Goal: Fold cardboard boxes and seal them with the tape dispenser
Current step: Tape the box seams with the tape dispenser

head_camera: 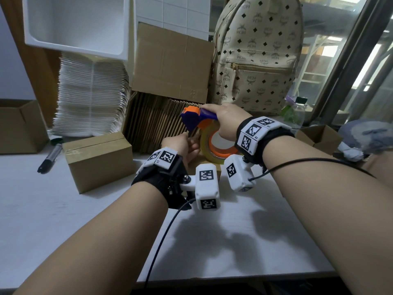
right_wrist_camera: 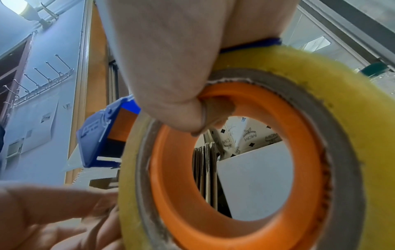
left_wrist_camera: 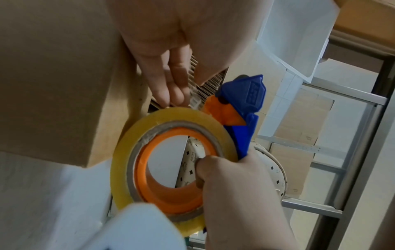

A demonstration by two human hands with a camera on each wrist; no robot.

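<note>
My right hand (head_camera: 214,117) grips the handle of the blue and orange tape dispenser (head_camera: 194,118), held just above the table. Its yellowish tape roll (head_camera: 205,143) hangs below the handle, and the right thumb (right_wrist_camera: 171,104) hooks into the orange core. In the left wrist view the dispenser (left_wrist_camera: 245,104) points up, away from the roll (left_wrist_camera: 128,152). My left hand (head_camera: 189,139) is at the cutter end, where thumb and fingers (left_wrist_camera: 171,88) pinch the clear loose tape end. A strip of cardboard (head_camera: 201,159) shows under the roll, mostly hidden by my hands.
A taped brown box (head_camera: 97,160) stands left of my hands, with a black marker (head_camera: 50,155) beyond it. Behind are upright flat cartons (head_camera: 157,122), white mailers (head_camera: 91,96), a patterned backpack (head_camera: 255,56) and a bottle (head_camera: 297,109). Open boxes sit far left (head_camera: 19,126) and right (head_camera: 319,135).
</note>
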